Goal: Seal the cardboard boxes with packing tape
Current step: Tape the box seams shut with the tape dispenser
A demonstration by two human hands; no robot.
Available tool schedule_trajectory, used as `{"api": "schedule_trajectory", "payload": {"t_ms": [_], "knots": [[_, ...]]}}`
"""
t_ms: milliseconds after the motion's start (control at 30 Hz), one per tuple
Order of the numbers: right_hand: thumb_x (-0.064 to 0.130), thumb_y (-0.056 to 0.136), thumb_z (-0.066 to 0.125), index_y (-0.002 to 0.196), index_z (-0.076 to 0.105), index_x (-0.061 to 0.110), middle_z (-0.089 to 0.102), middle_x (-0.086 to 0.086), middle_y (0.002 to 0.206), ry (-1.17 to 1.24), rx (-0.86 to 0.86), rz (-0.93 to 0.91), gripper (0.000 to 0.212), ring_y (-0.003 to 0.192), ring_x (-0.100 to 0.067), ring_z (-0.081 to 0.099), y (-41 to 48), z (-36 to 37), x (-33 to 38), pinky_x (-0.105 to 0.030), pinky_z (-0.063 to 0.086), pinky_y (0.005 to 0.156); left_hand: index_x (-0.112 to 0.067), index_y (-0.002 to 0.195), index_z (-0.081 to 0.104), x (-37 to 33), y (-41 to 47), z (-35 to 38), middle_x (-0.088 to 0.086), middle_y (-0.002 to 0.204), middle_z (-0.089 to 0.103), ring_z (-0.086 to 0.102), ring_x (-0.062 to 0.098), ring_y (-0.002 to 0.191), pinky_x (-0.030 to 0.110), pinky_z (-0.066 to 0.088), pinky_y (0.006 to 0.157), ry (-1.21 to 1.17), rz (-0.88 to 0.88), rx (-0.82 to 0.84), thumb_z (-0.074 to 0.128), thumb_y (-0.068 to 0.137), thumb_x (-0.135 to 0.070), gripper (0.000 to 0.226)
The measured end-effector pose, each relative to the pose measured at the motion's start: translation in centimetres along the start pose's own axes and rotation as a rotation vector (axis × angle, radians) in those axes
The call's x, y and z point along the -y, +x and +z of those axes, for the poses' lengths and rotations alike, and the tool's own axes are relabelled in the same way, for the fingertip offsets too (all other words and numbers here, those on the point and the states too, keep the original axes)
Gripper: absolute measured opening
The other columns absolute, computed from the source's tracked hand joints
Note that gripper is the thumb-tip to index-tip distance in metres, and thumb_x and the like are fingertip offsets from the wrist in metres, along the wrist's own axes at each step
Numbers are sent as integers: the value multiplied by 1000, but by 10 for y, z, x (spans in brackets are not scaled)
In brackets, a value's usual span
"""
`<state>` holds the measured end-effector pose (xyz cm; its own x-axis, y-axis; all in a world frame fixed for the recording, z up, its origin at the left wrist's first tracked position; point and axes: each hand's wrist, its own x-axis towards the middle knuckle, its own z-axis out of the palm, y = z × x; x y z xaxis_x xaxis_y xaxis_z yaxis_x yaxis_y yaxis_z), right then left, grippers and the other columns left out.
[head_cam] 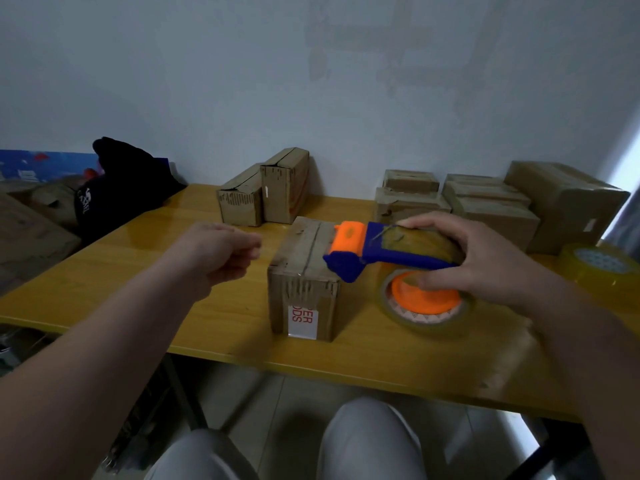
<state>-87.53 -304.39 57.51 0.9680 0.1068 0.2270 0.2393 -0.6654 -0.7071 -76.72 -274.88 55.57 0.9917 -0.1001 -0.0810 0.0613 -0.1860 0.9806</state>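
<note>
The box (304, 271) stood on the table (138, 271) between the hands, its top seam (310, 252) running away from the person, the right hand (485, 258) gripping the tape dispenser (367, 251) over its right edge, nearer than the empty, curled left hand (221, 251).

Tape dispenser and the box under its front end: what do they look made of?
The tape dispenser is probably moulded plastic: a matt blue body with an orange front piece, in solid even colour. The box looks like corrugated cardboard, dull brown. Fluting shows along its worn front top edge, and a glossy white label sits on its front face.
</note>
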Motion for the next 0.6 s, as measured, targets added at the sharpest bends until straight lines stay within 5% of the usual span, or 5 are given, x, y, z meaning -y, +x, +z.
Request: {"api": "schedule_trajectory", "payload": {"t_ms": [167,600], "knots": [[14,71,81,117,51,49,61,17,101,-61,54,-4,65,78,2,62,0,6,-5,-14,47,59,-8,72,65,23,-1,9,-3,50,62,54,11,51,24,45,49,-6,7,-100,67,85,-20,18],[16,72,79,113,49,53,58,16,104,-150,92,9,64,78,2,59,9,10,-7,-15,49,60,-7,74,64,47,9,20,3,61,60,50,14,54,24,42,47,-21,-21,-225,66,87,-23,21]]}}
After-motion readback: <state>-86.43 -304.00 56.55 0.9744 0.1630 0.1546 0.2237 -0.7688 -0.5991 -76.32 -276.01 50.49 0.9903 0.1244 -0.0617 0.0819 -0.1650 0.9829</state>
